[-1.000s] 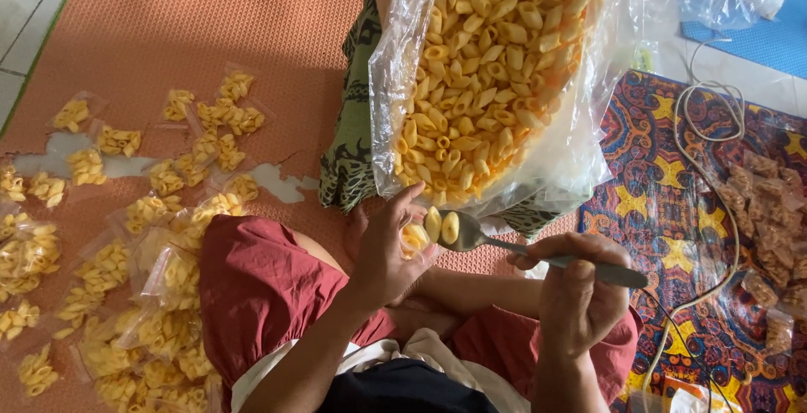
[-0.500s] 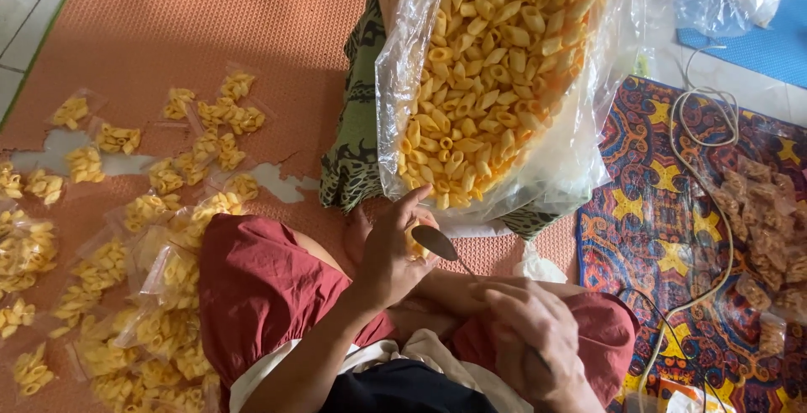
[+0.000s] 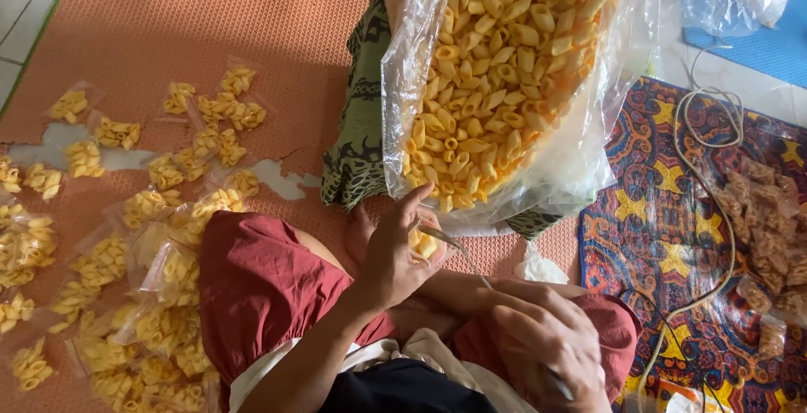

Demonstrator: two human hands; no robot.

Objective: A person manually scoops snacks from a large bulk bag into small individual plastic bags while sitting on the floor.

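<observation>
Yellow tube snacks (image 3: 424, 245) cupped, left hand (image 3: 391, 253); bagged, perhaps.

Filled packets (image 3: 126, 236) crowd left; big snack bag (image 3: 504, 85) blocks ahead.

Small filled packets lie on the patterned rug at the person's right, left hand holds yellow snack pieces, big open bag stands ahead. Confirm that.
One thing is wrong: the small filled packets lie on the orange mat at the person's left, as the head view shows. The left hand does hold yellow snack pieces, and the big open bag stands ahead.

Left hand (image 3: 395, 253) cupped; right hand (image 3: 546, 341) fisted.
</observation>
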